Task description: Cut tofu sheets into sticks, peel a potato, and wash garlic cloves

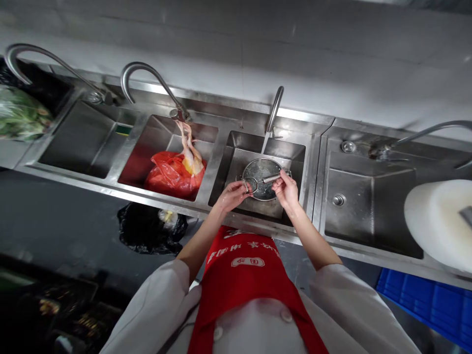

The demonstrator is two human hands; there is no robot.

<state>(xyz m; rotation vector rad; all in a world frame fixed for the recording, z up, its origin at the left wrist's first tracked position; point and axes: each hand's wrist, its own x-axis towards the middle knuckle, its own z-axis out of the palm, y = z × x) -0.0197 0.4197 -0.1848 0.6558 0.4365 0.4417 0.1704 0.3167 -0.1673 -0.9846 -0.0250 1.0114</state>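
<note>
Over the third sink basin (239,147) I hold a small wire strainer (251,185) with a steel handle. My left hand (231,194) pinches its round mesh ring. My right hand (285,189) is closed round the handle end. Beneath them a round steel bowl (260,172) sits in the basin under a straight tap (274,110). I wear a white jacket and a red apron (243,290).
The second basin holds a red plastic bag (170,174) with a raw plucked chicken (190,152). A black bag (149,228) lies on the floor. Greens (18,115) sit far left. A thick white round chopping block (438,221) rests on the right basin; a blue crate (427,300) stands below.
</note>
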